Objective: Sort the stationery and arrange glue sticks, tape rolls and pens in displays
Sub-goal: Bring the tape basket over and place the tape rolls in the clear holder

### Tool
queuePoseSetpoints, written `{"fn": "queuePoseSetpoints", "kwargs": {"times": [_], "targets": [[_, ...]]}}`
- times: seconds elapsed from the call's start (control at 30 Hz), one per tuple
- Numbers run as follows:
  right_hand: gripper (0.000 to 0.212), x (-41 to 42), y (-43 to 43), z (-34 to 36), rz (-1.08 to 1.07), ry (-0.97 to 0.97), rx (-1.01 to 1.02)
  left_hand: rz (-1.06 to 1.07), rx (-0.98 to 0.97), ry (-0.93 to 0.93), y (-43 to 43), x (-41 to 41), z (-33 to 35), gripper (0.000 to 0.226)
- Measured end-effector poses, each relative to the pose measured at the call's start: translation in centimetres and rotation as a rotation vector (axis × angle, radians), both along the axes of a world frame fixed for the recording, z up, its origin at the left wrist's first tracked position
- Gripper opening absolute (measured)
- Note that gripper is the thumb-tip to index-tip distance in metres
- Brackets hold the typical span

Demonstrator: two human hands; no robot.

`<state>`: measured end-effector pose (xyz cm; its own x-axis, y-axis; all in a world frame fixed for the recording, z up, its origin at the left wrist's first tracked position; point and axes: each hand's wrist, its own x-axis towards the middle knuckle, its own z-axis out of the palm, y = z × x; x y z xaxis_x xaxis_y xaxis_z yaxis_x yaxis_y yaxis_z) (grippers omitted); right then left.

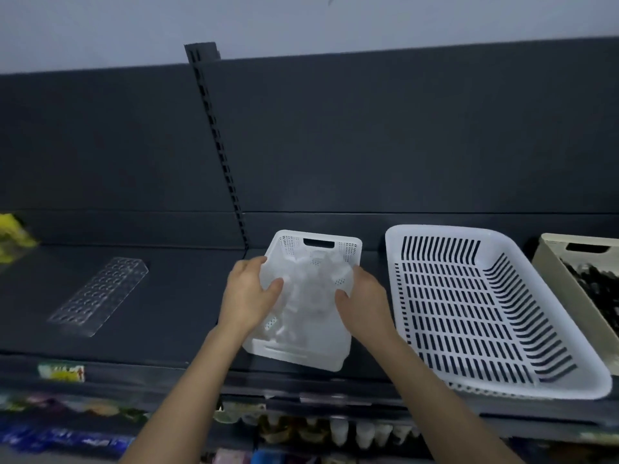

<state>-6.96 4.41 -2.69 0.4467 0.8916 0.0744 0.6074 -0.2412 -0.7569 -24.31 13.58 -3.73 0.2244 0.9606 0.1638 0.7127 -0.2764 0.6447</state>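
Far left edge of the shelf (174,313), a yellow packet (13,236), blurred. Next along, a clear holder (98,294) full of round holes lies flat, well apart from the action. Mid-shelf now: the left hand (249,296) grips the left wall of the small white basket (318,244), thumb inside, and the right hand (363,304) grips the opposite wall. The basket sits skewed, its near corner at the front edge. Clear pieces (308,296) inside, too blurred to name. Just beside it, a large white basket (435,230). At the right edge, a cream bin (549,262) holds dark items (599,286).
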Motion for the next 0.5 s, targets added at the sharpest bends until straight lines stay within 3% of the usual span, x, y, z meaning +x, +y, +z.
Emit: {"fn": "queuePoseSetpoints", "kwargs": {"times": [0.1,0.2,0.37,0.5], "targets": [[0.027,-0.6,1.1,-1.4,-0.094,0.062,-0.001,-0.037,-0.089,0.033,2.1,-0.6,-1.2,0.046],[0.029,-1.2,1.0,-2.5,-0.148,0.137,-0.033,-0.098,-0.060,0.050,3.3,-1.0,-2.5,0.033],[0.021,-1.9,0.8,-3.9,-0.280,0.173,-0.040,-0.264,-0.237,-0.076,4.6,-2.4,-3.7,0.053],[0.018,-2.1,0.9,-4.4,-0.336,0.213,-0.048,-0.248,-0.221,-0.117,4.7,-2.8,-4.0,0.045]]}}
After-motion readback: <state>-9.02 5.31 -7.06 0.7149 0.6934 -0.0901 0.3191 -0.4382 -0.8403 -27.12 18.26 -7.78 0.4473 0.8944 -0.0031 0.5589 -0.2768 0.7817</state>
